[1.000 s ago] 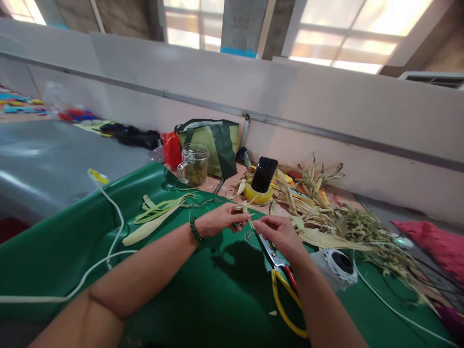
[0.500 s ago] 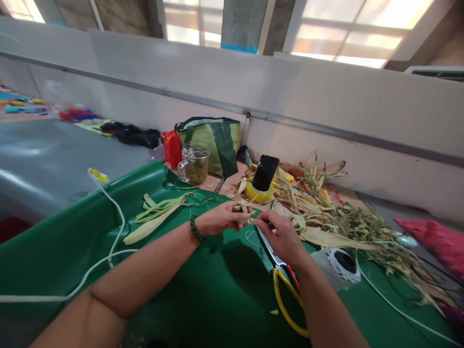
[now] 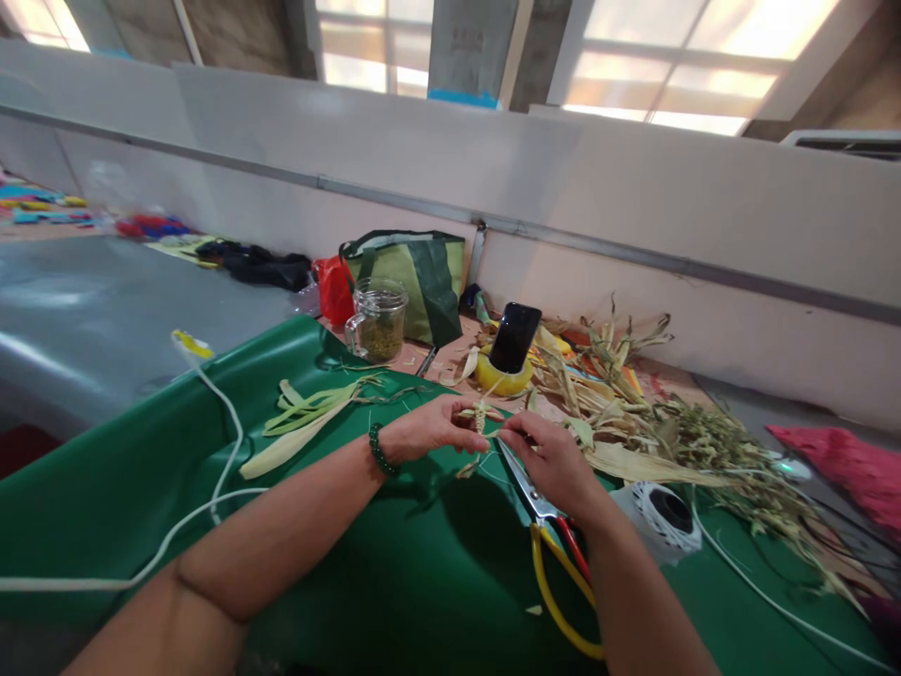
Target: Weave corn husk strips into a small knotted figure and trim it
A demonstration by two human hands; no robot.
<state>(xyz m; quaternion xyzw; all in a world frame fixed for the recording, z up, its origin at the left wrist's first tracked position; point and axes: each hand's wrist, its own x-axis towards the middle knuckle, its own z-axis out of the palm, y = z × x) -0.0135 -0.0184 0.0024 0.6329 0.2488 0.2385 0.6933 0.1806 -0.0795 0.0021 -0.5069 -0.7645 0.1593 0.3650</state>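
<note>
My left hand [image 3: 429, 434], with a green bead bracelet at the wrist, pinches a small bundle of dried husk strips [image 3: 481, 416] above the green mat [image 3: 141, 469]. My right hand [image 3: 553, 460] is closed in a pinch on the same bundle from the right, and a thin pale thread hangs between the two hands. Scissors with yellow and red handles [image 3: 556, 554] lie on the mat under my right forearm.
A spool of white cord [image 3: 665, 516] sits right of the scissors. A heap of dried husks and stalks [image 3: 662, 422] fills the right. A phone [image 3: 513, 338] leans on a yellow tape roll, beside a glass jar [image 3: 378, 321] and green bag [image 3: 415, 272]. A white cable [image 3: 218, 441] crosses left.
Both hands have stayed close together, turning the small husk bundle slightly. My right hand has shifted a little up and left toward the bundle.
</note>
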